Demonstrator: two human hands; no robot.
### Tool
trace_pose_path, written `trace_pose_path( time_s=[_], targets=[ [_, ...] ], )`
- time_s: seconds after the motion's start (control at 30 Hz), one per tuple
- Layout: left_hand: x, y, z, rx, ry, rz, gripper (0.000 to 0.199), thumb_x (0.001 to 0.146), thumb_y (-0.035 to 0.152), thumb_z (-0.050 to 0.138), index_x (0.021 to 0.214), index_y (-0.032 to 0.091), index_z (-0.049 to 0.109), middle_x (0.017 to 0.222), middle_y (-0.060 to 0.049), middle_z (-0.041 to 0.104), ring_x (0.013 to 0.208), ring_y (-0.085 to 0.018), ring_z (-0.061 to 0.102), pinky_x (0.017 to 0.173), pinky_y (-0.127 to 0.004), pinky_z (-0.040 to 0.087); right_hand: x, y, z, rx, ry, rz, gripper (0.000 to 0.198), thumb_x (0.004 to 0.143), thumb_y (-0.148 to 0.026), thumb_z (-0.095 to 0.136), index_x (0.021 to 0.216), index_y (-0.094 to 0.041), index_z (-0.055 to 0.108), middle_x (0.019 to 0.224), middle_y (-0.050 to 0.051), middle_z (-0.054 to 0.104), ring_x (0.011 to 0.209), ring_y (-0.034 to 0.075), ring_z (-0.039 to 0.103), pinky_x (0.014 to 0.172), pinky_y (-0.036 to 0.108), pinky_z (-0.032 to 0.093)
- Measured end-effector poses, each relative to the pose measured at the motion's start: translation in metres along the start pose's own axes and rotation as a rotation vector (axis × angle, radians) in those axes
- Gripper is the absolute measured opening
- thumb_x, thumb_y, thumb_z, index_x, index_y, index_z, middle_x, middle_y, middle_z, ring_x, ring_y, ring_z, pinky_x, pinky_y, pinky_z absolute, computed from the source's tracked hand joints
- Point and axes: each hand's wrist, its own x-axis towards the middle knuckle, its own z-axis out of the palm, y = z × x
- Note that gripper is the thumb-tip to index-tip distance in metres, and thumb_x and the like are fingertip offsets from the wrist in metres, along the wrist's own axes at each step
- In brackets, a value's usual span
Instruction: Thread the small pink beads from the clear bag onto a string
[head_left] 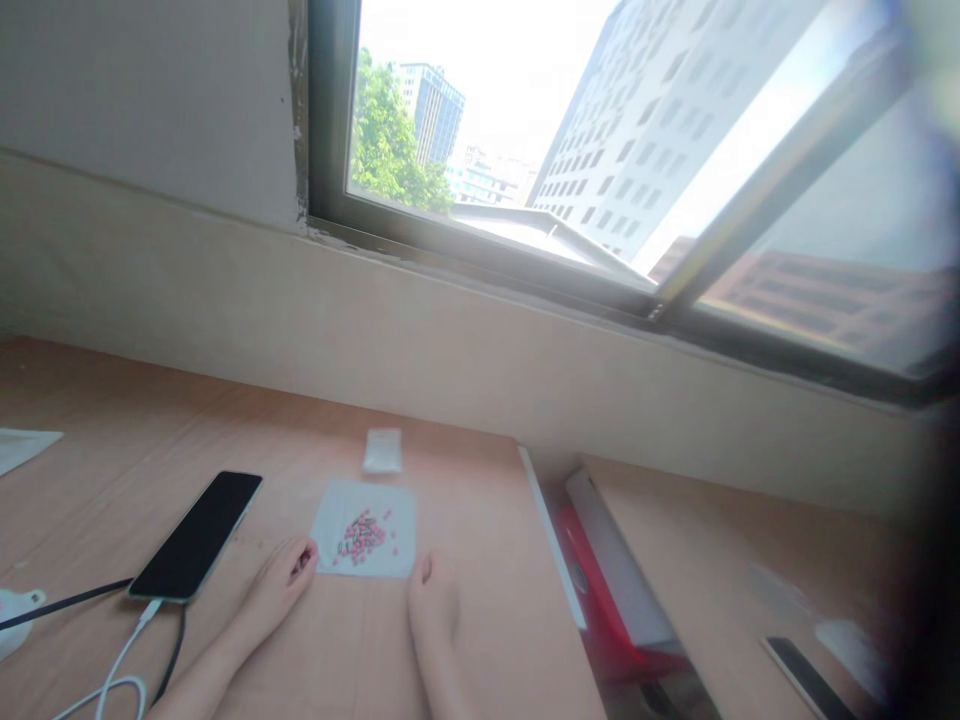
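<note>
On the wooden table lies a thin white sheet (405, 500) with a loose heap of small pink beads (366, 538) on it. Several tiny dark, elongated pieces are mixed in among the beads, too small to make out well. My left hand (289, 575) rests on the table at the sheet's near left corner, its fingers curled into a loose fist. At the near right corner my right hand (435, 585) rests likewise, closed, with nothing seen in it. Just behind the sheet is a small clear packet (383, 451), its contents blurred.
To the left lies a black-screened phone (199, 535) with a white cable (124, 650) and a dark cord. White items sit at the far left edge. A gap with a red object (592, 580) separates a second table (720, 540), which holds another phone (806, 680). A window is behind.
</note>
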Motion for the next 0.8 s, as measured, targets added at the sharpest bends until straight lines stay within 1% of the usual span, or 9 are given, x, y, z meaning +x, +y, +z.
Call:
trace_pose_path(
  time_s=[0.2,0.37,0.53,0.7,0.8],
  targets=[
    [0.001,0.008,-0.003,0.008,0.010,-0.009,0.022,0.080,0.028,0.035,0.079,0.016,0.054,0.077,-0.005,0.059,0.072,-0.017,0.055,0.065,-0.026,0.044,0.001,0.001,0.004,-0.044,-0.025,0.043,0.020,0.078,-0.024,0.034,0.062,-0.016,0.044,0.064,0.003,0.047,0.057,0.014,0.041,0.053,0.024,0.025],
    [0.001,0.014,-0.007,-0.001,0.006,-0.018,0.023,0.079,0.028,0.035,0.076,0.017,0.055,0.075,-0.004,0.060,0.072,-0.017,0.056,0.065,-0.025,0.045,0.000,0.002,0.005,-0.009,-0.026,0.036,0.026,0.080,-0.028,0.034,0.059,-0.016,0.043,0.060,0.003,0.046,0.054,0.013,0.040,0.050,0.024,0.023],
    [0.001,0.009,-0.004,-0.002,-0.010,-0.029,0.024,0.080,0.029,0.035,0.079,0.017,0.055,0.076,-0.004,0.061,0.073,-0.016,0.057,0.066,-0.024,0.045,0.000,0.000,0.003,0.001,-0.031,0.055,0.025,0.080,-0.029,0.033,0.062,-0.016,0.045,0.063,0.003,0.047,0.056,0.013,0.042,0.052,0.024,0.026],
    [0.001,0.003,0.000,0.003,0.026,0.001,0.024,0.080,0.030,0.035,0.077,0.018,0.055,0.076,-0.004,0.060,0.073,-0.017,0.056,0.065,-0.025,0.045,0.002,-0.001,0.003,-0.062,-0.055,0.075,0.025,0.081,-0.028,0.032,0.063,-0.017,0.044,0.065,0.003,0.048,0.059,0.015,0.043,0.053,0.025,0.026],
    [0.001,0.005,-0.001,-0.008,0.010,-0.011,0.023,0.080,0.030,0.035,0.078,0.018,0.055,0.076,-0.004,0.059,0.074,-0.017,0.055,0.066,-0.026,0.044,0.003,0.001,0.008,-0.099,-0.045,0.064,0.027,0.082,-0.030,0.031,0.064,-0.017,0.045,0.067,0.004,0.049,0.060,0.015,0.043,0.054,0.025,0.026]
  ],
)
